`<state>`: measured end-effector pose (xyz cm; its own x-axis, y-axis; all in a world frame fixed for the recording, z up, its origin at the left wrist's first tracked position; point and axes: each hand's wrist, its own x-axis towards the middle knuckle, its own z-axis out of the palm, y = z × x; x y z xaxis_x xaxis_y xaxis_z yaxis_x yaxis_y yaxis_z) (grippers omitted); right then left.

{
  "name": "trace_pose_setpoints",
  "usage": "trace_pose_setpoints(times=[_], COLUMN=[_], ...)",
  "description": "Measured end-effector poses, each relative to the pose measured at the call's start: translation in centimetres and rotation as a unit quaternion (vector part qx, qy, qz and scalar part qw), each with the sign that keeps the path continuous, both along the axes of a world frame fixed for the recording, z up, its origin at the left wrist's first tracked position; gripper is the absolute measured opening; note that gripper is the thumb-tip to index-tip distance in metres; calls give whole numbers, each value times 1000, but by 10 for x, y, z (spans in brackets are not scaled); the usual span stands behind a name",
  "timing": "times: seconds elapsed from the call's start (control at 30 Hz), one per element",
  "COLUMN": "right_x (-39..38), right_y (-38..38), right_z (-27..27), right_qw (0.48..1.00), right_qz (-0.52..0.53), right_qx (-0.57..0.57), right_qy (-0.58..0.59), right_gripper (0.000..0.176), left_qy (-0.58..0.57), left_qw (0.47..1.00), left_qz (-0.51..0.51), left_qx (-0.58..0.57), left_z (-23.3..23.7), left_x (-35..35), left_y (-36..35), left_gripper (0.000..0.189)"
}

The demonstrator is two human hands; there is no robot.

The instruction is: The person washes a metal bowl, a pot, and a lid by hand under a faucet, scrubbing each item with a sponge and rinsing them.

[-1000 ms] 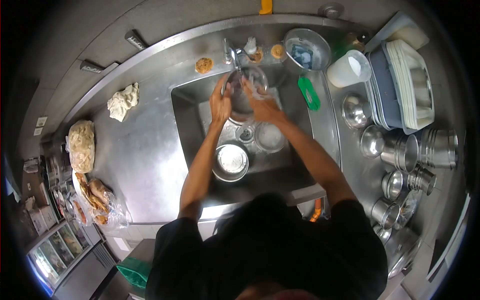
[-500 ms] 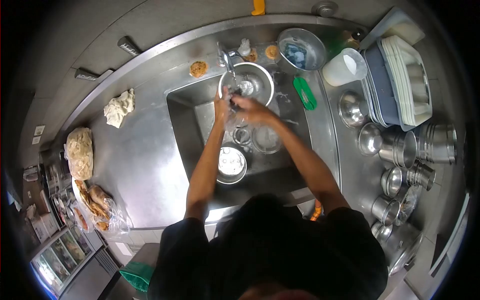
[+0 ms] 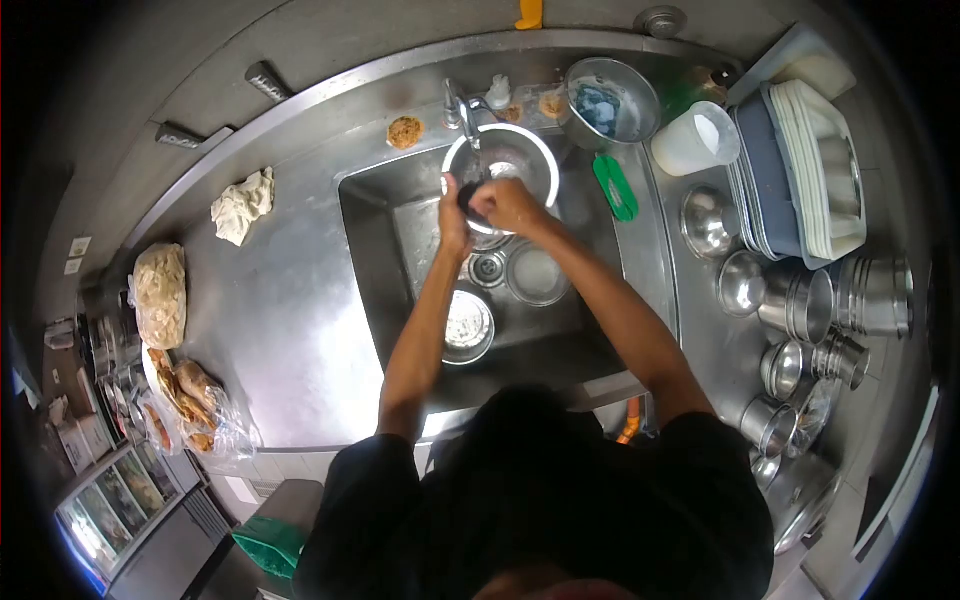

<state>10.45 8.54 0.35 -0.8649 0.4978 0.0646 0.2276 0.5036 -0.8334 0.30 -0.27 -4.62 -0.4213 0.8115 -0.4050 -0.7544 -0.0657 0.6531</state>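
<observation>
Steel counter [image 3: 270,330]: spans the work area, with a rectangular sink [image 3: 365,240] set into it in front of the person. A stack of white and grey trays [image 3: 820,170] stands at the right end, with nested steel containers [image 3: 875,290] beside it and domed steel pieces near them.

Left side of the counter: one clear bag of pale contents [image 3: 160,296] and, just below it in view, a second clear bag with browned items [image 3: 205,405]. A crumpled white cloth [image 3: 242,207] lies well apart from the sink.

Steel pot [image 3: 650,115]: stands at the sink's far right corner, with something blue and sudsy inside. A white tub [image 3: 690,140] stands just beside it.

White-rimmed bowl [image 3: 552,165]: in the far part of the sink, beneath the faucet [image 3: 466,115]. The left hand [image 3: 454,225] is partly closed against the bowl's left edge, thumb upward. The right hand [image 3: 512,205] is curled over the near side of the bowl; whether it grips anything cannot be told. The dark patch between the hands is too unclear to identify.

Lower in the sink: a steel bowl [image 3: 480,345], a round shallow dish [image 3: 537,272] and, between them and the white-rimmed bowl, the drain [image 3: 487,268].

Smallest items: a green oblong item [image 3: 614,188] at the sink's right edge, and a brown scourer [image 3: 405,132] left of the faucet.
</observation>
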Motion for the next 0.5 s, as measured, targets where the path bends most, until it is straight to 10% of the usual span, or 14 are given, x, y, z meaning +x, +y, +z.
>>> trace_pose_setpoints(times=[0.1,0.23,0.3,0.37,0.47,0.5], right_x=[-10,2,-6,0,7,-3], right_y=[15,9,13,5,-2,3], right_z=[-26,-10,-12,-2,0,-17], right_qw=[986,993,990,978,997,983], right_qz=[-117,-3,-127,-65,-12,-7], right_qx=[98,19,23,198,-12,183], right_qy=[62,-118,49,10,-73,1], right_gripper=[11,8,7,8,10,6], left_qy=[37,21,44,152,82,34], left_qw=[998,998,998,988,995,998], left_qz=[27,-53,23,-21,-56,-44], left_qx=[-31,20,-23,-10,26,36], left_z=[-7,21,27,-10,30,5], left_x=[15,3,24,2,-9,1], left_y=[4,-1,-2,4,-2,1], left_gripper=[70,71,69,67,62,63])
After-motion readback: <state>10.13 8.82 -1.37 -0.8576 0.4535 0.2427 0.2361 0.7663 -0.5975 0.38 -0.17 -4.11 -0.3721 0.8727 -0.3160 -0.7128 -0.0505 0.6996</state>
